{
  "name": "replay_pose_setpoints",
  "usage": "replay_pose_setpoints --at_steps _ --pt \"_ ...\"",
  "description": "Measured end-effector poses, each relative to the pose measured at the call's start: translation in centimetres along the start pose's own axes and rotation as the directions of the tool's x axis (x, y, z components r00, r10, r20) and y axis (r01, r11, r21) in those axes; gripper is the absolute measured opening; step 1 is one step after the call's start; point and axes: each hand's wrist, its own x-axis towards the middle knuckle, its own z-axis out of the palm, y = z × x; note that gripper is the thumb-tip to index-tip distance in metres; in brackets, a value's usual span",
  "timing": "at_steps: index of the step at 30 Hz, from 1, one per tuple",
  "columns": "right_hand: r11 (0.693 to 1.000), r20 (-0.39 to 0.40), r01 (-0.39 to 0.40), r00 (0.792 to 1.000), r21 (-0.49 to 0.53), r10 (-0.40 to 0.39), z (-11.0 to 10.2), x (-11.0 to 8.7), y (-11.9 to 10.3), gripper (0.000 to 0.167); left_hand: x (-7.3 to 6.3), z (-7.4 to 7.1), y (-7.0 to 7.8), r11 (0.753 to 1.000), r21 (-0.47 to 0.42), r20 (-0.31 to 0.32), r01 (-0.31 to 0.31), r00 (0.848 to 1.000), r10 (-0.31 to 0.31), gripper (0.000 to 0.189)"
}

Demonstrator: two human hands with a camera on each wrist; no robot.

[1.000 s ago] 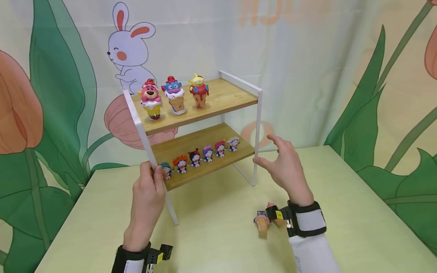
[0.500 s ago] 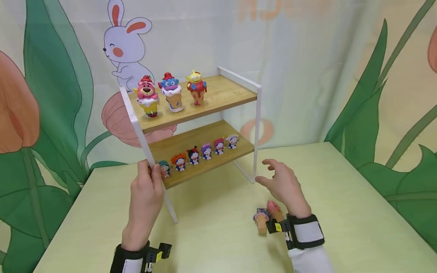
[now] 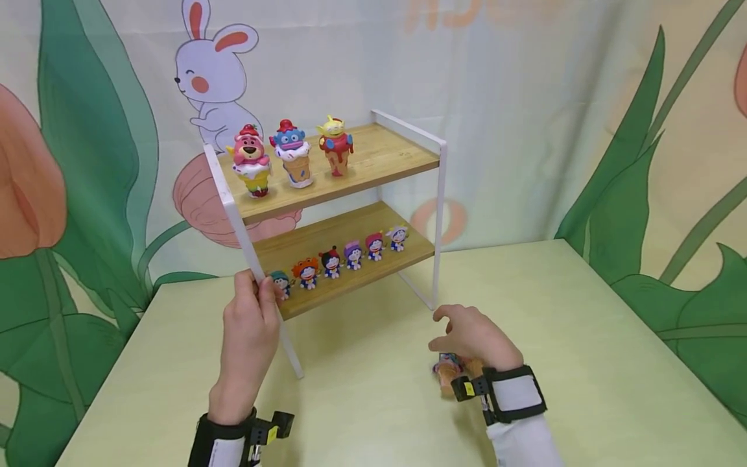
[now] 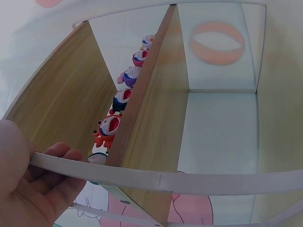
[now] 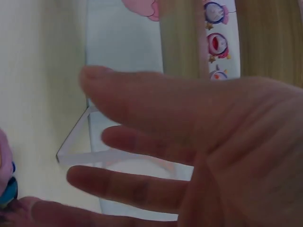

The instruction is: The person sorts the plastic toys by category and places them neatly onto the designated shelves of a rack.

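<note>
My left hand (image 3: 251,327) grips the white front-left post (image 3: 238,227) of a two-tier wooden shelf (image 3: 388,152), beside the lower board. In the left wrist view the fingers (image 4: 59,191) curl round that white metal bar. My right hand (image 3: 475,334) is off the shelf, fingers apart and slightly bent, with nothing held. Just below it on the table lie two ice-cream-cone figurines: one with a purple and blue top (image 3: 448,377), and another cone (image 3: 473,368) mostly hidden by the hand. A pink and teal bit of figurine (image 5: 7,189) shows in the right wrist view.
On the top board stand three ice-cream-cone figurines: a pink bear (image 3: 251,159), a blue one (image 3: 293,154) and a yellow-headed one (image 3: 336,148). Several small blue-and-white figurines (image 3: 331,263) line the lower board. Behind the table (image 3: 362,415) hangs a printed curtain (image 3: 513,130).
My right hand has left the shelf's front-right post and moved down, over the figurines on the table. My left hand stays on the left post. The head view has shifted slightly.
</note>
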Motion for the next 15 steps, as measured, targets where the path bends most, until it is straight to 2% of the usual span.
replay_pose_setpoints --at_steps 6,10,15 --pt "0.997 0.119 -0.074 0.990 0.022 0.071 0.3 0.1 1.1 0.049 0.1 0.1 0.0 1.000 0.004 -0.010 -0.015 1.000 0.015 0.012" --pt "0.995 0.124 -0.099 0.987 0.005 0.098 0.7 0.3 1.5 0.049 0.1 0.2 0.0 1.000 0.002 0.000 -0.012 1.000 0.012 0.013" --pt "0.995 0.139 -0.098 0.986 0.023 0.094 1.2 0.5 1.3 0.048 0.1 0.2 0.0 1.000 0.002 0.003 -0.002 1.000 0.002 0.015"
